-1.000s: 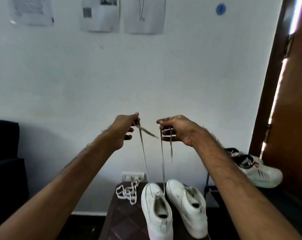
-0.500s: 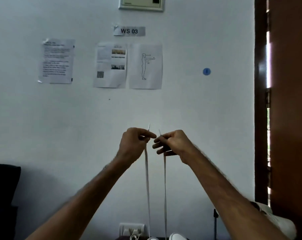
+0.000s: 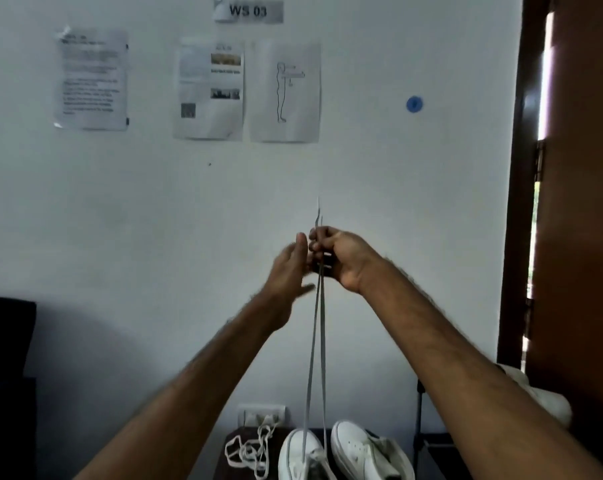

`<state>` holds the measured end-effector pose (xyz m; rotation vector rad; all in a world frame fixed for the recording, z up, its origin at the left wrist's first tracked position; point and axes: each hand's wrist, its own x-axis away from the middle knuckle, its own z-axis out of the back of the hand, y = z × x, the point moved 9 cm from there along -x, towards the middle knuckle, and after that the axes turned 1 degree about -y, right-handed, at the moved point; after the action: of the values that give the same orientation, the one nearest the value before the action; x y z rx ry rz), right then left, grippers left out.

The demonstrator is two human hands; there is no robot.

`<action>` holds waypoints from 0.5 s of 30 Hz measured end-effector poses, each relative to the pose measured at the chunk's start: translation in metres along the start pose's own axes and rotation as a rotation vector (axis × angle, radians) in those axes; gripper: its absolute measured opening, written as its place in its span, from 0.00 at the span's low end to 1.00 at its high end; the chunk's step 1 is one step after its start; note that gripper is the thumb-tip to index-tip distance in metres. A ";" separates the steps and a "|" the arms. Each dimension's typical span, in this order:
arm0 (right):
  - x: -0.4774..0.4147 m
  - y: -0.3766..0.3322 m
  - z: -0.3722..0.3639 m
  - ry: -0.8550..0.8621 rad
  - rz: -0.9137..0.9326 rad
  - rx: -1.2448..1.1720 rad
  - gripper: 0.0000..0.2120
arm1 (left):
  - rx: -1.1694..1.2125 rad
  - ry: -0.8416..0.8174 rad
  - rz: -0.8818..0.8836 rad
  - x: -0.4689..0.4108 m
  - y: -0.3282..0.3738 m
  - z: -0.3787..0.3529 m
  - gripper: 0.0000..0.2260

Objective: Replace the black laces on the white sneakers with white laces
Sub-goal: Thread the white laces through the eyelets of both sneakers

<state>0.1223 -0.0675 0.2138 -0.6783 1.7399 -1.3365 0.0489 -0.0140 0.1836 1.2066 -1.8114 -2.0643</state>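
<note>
Hands were raised before the wall. The right hand [image 3: 341,258] gripped both strands of a white lace [image 3: 315,341], fingers curled round them, their tips sticking up above the fist. The left hand [image 3: 288,271] was open just beside the strands, fingers straight. The strands ran taut down to a white sneaker [image 3: 298,452] on the tabletop [image 3: 234,435], with the second sneaker [image 3: 362,452] close beside it and a loose lace [image 3: 248,452] heaped nearby.

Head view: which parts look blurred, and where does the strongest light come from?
In the head view, the left hand is smeared by motion blur; the right hand, gripping the white lace, is sharper. The strongest light enters through the overexposed gap beside the door. The paper sheets have print too soft to read; the WS 03 sign is legible.
</note>
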 end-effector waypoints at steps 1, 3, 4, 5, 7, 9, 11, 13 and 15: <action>-0.004 0.000 0.004 0.039 0.016 -0.044 0.16 | -0.002 -0.094 0.105 0.006 -0.024 -0.012 0.24; -0.009 0.000 0.018 0.139 0.066 -0.083 0.17 | -0.024 -0.278 0.197 0.023 -0.061 -0.028 0.24; -0.009 0.002 0.031 0.206 0.084 -0.066 0.17 | -0.015 -0.302 0.209 0.029 -0.075 -0.027 0.22; -0.009 0.003 0.047 0.283 0.115 0.002 0.16 | -0.014 -0.285 0.208 0.033 -0.085 -0.021 0.18; -0.006 0.009 0.083 0.494 0.247 0.417 0.14 | -0.090 -0.246 0.193 0.033 -0.099 -0.008 0.14; -0.001 0.028 0.097 0.590 0.413 0.872 0.12 | -0.202 -0.206 0.143 0.031 -0.101 0.000 0.13; 0.003 0.086 0.097 0.521 0.418 0.961 0.11 | -0.292 -0.141 0.058 0.029 -0.098 0.003 0.13; 0.017 0.149 0.083 0.427 0.327 0.758 0.12 | -0.393 -0.088 -0.027 0.027 -0.100 0.001 0.13; 0.038 0.202 0.055 0.348 0.208 0.301 0.15 | -0.360 -0.013 0.020 0.024 -0.126 0.007 0.13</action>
<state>0.1621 -0.0671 0.0050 -0.0956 1.7635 -1.5906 0.0773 0.0105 0.0610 1.0703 -1.3667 -2.2625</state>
